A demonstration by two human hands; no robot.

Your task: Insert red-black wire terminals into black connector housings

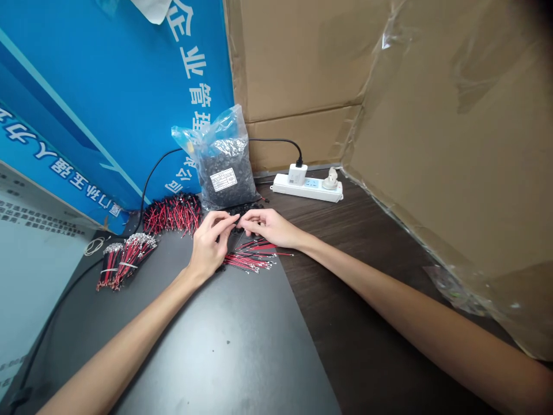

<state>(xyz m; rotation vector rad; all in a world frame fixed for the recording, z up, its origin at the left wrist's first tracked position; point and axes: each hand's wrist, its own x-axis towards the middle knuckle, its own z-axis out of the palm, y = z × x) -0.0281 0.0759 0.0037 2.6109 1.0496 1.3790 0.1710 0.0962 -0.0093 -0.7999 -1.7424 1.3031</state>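
My left hand point(209, 245) and my right hand point(270, 226) meet with their fingertips pinched together. A small black piece shows dimly between the left thumb and forefinger. From the right fingertips a thin wire seems to hang down, mostly hidden by the fingers. Just below the hands, loose red and black wires point(253, 262) with metal-tipped ends lie fanned out. Behind the fingers is a heap of small black parts point(250, 208), partly covered by the hands. To the left lies a pile of red and black wires with black ends point(173, 214).
A clear bag of black parts point(228, 164) leans against the blue board point(121, 75). Tied wire bundles point(132, 259) lie at left on the grey mat point(224, 357). A white power strip point(306, 187) with a plugged-in adapter stands before cardboard walls point(302, 63). A black cable point(147, 173) runs along the left.
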